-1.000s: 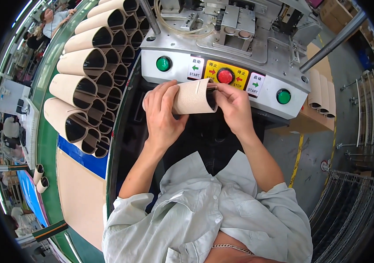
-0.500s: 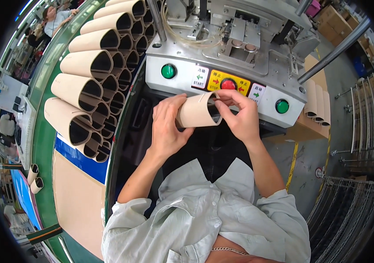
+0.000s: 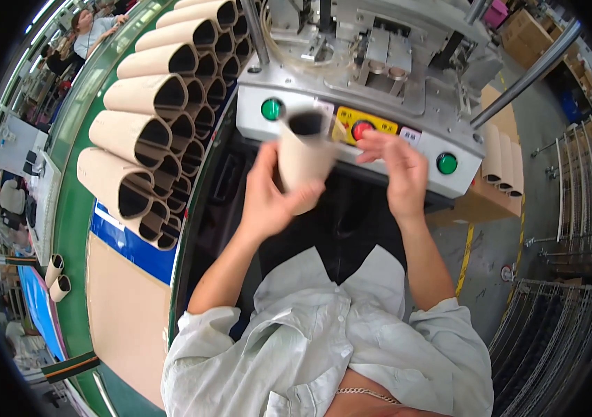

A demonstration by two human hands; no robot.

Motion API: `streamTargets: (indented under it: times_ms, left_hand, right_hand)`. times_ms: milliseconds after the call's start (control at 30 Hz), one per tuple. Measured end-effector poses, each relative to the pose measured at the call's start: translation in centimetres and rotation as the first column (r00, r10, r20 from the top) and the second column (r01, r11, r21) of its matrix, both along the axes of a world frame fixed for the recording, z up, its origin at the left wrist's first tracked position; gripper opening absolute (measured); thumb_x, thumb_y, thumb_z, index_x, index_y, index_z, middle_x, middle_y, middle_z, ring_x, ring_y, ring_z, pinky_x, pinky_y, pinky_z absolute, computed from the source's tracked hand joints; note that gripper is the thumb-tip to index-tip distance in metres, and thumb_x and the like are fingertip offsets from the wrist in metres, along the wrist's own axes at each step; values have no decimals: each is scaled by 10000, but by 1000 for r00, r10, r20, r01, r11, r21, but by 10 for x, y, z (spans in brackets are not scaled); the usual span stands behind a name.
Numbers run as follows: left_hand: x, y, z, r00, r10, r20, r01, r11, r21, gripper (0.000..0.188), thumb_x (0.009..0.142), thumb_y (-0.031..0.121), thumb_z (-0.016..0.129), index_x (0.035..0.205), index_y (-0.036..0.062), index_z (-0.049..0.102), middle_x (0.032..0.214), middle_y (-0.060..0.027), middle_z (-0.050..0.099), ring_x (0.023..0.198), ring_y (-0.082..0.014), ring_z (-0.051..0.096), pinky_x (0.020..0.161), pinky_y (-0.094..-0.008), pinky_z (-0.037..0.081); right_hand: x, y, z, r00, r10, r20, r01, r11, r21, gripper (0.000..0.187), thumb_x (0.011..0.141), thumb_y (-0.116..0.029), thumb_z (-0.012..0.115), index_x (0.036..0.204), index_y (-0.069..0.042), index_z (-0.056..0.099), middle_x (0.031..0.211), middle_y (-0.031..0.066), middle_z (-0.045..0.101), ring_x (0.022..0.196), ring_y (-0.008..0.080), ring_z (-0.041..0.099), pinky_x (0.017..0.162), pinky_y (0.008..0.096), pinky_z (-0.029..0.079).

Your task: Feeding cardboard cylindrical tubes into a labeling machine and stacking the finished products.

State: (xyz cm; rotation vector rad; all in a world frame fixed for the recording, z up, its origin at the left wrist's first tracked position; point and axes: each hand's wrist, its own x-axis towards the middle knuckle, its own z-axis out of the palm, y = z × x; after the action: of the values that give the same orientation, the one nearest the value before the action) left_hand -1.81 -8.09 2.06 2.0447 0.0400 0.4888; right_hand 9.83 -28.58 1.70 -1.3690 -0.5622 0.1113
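Left hand grips the beige tube; right hand holds nothing

I see the tube at the left grip's one-to-two o'clock, thumb across its lower front, dark mouth toward twelve. The right hand sits at the tube's three o'clock, fingers spread; it looks clear of it, though blur keeps me unsure. Beyond, at twelve, the machine's control panel stands in the way, its red button at two. Stacked tubes fill ten o'clock; a tan board lies at eight.
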Motion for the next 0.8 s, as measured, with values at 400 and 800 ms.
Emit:
streamTargets:
  times_ms: [400, 800]
  left_hand:
    - [27, -16, 20, 982, -123, 143, 170, 249, -953, 692, 1081, 517, 563, 1530, 7, 432, 1381, -239, 634, 1221, -369, 677, 1048, -556, 533]
    - [-226, 71, 165, 946, 245, 210, -317, 830, 459, 683, 722, 95, 723, 1392, 75, 589, 1501, -104, 579, 1436, -352, 492, 1256, -567, 366]
  right_hand:
    - [-41, 16, -35, 782, 405, -473, -292, 909, 296, 185, 1011, -102, 663, 1078, 55, 735, 871, 140, 730, 726, 186, 663, 702, 280, 544]
    - [-25, 15, -112, 835, 431, -343, -493, 862, -115, 185, 1044, -103, 651, 1107, 47, 740, 966, 133, 756, 829, 201, 702, 807, 302, 575]
